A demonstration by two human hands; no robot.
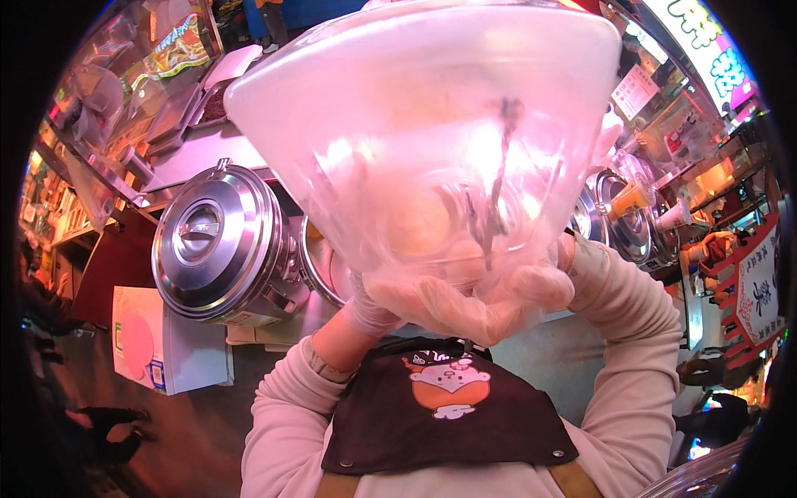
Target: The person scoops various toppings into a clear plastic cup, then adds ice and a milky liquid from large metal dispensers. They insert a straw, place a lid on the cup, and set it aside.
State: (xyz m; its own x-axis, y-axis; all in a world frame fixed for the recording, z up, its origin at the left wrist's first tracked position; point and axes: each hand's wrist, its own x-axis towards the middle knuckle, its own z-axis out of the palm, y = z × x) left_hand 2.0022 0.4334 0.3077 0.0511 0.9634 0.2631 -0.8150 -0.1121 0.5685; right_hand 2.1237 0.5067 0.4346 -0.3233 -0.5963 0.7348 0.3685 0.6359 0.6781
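A large translucent plastic container [398,106] with a wide, rounded rim and tapering sides is held up close to my eyes. It fills the upper middle of the view. Both of my hands wear clear disposable gloves. My left hand [423,302] and my right hand [542,286] grip its narrow lower end, with the fingers close together around it. A dark streak runs down the container's wall, but I cannot tell what it is. Behind the container, part of an open steel pot [309,252] shows beside my left wrist; the rest is hidden.
A lidded stainless-steel pot [215,239] stands at the left, above a white box [193,355]. More lidded steel pots [635,215] stand at the right, near an orange drink cup [632,198]. A metal counter [205,146] lies at upper left. People are in the background.
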